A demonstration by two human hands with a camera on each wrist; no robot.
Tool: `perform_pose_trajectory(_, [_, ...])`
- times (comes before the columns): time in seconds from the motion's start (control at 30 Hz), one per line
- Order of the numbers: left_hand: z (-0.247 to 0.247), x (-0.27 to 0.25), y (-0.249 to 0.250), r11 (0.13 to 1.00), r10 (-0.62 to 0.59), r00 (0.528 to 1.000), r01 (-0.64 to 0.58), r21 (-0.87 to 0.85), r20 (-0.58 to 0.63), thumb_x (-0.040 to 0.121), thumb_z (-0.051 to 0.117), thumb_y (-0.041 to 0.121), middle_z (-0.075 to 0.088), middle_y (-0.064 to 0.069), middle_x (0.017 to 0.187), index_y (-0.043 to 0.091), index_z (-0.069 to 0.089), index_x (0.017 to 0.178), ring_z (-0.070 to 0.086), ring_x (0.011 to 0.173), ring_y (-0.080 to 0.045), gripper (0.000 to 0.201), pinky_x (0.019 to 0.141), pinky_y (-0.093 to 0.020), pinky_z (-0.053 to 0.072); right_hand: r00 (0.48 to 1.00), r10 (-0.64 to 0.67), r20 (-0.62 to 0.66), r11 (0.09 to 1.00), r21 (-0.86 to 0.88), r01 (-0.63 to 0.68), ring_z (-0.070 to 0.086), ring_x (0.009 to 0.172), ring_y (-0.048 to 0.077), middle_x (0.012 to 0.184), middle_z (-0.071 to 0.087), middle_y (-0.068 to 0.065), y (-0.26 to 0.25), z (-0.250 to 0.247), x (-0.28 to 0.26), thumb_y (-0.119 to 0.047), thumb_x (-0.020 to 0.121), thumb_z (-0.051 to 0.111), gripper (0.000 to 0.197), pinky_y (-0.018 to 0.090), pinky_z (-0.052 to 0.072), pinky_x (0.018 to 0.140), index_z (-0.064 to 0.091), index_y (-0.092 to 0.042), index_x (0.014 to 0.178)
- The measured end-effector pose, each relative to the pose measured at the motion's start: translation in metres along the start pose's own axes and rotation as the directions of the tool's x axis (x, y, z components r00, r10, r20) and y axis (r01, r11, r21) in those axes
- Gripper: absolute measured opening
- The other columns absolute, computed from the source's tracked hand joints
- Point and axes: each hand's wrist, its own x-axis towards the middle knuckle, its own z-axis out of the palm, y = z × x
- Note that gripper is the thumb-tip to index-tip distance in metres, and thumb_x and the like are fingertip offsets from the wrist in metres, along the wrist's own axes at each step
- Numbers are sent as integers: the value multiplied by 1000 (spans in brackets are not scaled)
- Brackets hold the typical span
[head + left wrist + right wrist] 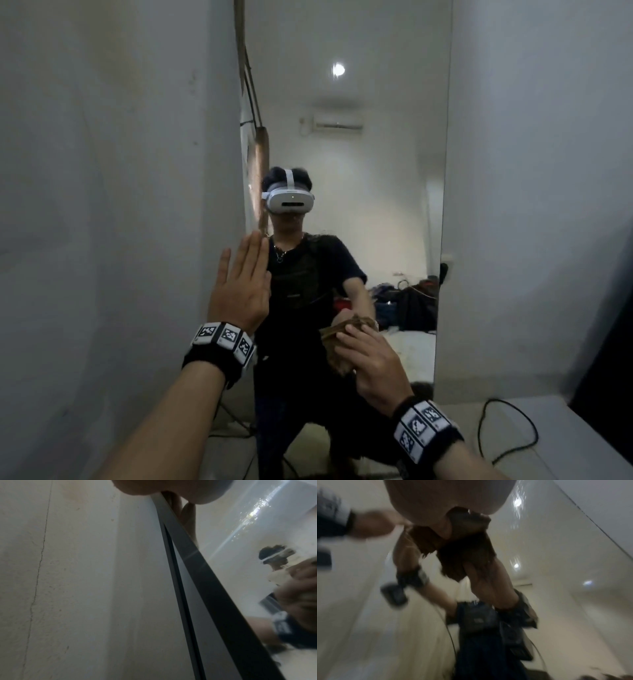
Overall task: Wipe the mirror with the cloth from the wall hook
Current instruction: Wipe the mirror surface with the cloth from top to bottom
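Tall frameless rectangular wall mirror is the landmark. Left hand lies flat at the mirror's left edge, fingers straight and together, grasping nothing; likely bracing the panel, since the left wrist view shows a gap between the mirror and the wall behind it. Right hand is clenched around the bunched brown cloth, pressing it against the mirror's lower middle, so wiping looks underway. A black cable lies on the floor below the mirror's right corner. 0 containers in view.
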Motion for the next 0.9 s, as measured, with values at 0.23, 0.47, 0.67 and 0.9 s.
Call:
perform_pose_trajectory(0.23, [-2,-1,1,1000,-6,1000,5,-14,-16,99,30,24,14,-9,164,7,18,154,12,152,-24,58,121,-51,14,806,36,-590,999,8,-39,63,109,27,119,68,13,7,-135,239,-2,82,42,42,45,48,96,70,-4,114])
perform_pose_trajectory(0.47, [-3,-1,0,1000,-1,1000,1,14,4,100,38,24,11,-9,164,7,19,154,9,152,-25,60,121,-53,17,965,79,-251,958,-250,-144,51,125,26,133,59,-3,23,-111,354,-10,84,54,43,50,37,109,64,-33,119])
perform_pose_trajectory(0.67, [1,1,0,1000,-22,999,21,-20,-26,99,40,23,15,-6,163,9,23,154,13,151,-21,60,121,-50,17,975,-2,-222,989,-144,-31,35,141,26,143,51,5,3,-20,194,-12,81,51,46,51,24,116,65,-17,124])
perform_pose_trajectory(0.9, [3,1,-5,1000,2,1000,-2,12,0,99,36,25,9,-7,164,8,18,154,7,152,-22,60,121,-51,16,983,-92,157,993,-53,102,32,143,18,147,45,-7,-19,53,-18,-16,96,33,44,46,34,105,63,-28,126])
